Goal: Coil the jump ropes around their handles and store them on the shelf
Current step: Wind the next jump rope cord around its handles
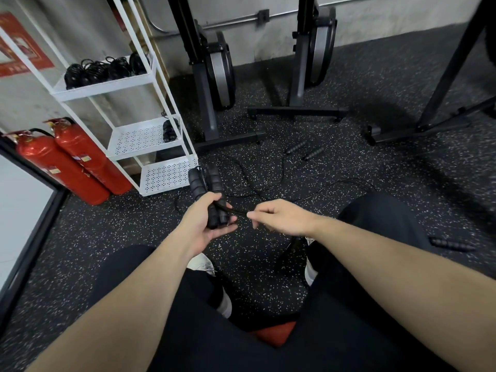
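several coils sit on the shelf. our left hand grips two handles, our right hand pinches the rope; winding looks barely begun, and more ropes lie loose.

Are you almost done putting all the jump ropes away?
Partly. Coiled black rope bundles already sit on the white metal shelf. The left hand grips two black foam handles while the right hand pinches their thin black cord. More loose handles and cord lie on the speckled floor.
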{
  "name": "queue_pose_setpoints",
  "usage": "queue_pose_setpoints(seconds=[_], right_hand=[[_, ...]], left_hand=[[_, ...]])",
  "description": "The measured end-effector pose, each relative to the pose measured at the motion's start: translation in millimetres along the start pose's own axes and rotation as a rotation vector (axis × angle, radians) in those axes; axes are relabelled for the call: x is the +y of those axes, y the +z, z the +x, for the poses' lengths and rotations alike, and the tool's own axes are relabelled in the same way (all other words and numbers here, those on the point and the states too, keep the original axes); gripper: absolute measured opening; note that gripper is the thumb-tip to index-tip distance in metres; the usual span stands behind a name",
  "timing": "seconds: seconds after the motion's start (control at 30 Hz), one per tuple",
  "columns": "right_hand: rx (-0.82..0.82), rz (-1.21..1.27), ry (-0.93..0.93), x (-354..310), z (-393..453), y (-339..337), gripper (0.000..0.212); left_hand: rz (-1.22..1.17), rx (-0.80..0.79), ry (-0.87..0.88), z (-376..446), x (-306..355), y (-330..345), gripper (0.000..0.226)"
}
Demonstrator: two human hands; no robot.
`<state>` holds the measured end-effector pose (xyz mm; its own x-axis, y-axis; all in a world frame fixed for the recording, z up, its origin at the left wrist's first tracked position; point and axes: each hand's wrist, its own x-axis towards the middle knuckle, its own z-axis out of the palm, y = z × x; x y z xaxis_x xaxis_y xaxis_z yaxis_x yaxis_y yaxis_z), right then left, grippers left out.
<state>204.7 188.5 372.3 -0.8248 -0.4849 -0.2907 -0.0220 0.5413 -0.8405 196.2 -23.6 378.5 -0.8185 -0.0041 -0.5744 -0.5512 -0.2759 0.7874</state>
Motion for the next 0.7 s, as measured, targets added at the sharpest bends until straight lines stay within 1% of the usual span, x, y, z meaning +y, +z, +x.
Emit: queue_pose_setpoints(seconds=[0.07, 0.13, 0.2, 0.27, 0.33, 0.4, 0.47, 0.53, 0.6, 0.67, 0.7], right_hand=[[-0.084, 0.109, 0.026, 8, -1, -8, 0.035], [-0.176, 0.219, 0.052, 15, 2, -12, 0.032], [-0.204, 0.211, 0.084, 18, 3, -16, 0.031], [-0.190, 0.115, 0.130, 20, 2, -17, 0.033], [-0.145, -0.020, 0.198, 23, 1, -19, 0.043], [-0.090, -0.093, 0.258, 25, 3, -18, 0.052], [-0.036, -0.121, 0.278, 27, 8, -17, 0.054], [-0.018, -0.163, 0.262, 26, 13, -15, 0.049], [-0.010, -0.125, 0.243, 29, 16, -13, 0.047], [-0.010, 0.023, 0.218, 32, 17, -14, 0.048], [-0.012, 0.094, 0.210, 33, 17, -15, 0.046]], left_hand=[[-0.006, -0.021, -0.034, -4, 1, -2, 0.017], [-0.026, -0.067, -0.076, -6, 3, -3, 0.019], [-0.019, -0.137, -0.124, -9, 5, -2, 0.020], [-0.002, -0.212, -0.160, -12, 5, -3, 0.021], [0.033, -0.287, -0.199, -16, 4, -1, 0.034], [0.089, -0.349, -0.235, -19, 1, -1, 0.045], [0.162, -0.388, -0.262, -20, -2, 0, 0.049], [0.260, -0.421, -0.267, -20, -4, 1, 0.051], [0.368, -0.467, -0.253, -20, -6, 3, 0.049], [0.465, -0.509, -0.235, -20, -6, 4, 0.053], [0.511, -0.520, -0.229, -20, -6, 5, 0.057]])
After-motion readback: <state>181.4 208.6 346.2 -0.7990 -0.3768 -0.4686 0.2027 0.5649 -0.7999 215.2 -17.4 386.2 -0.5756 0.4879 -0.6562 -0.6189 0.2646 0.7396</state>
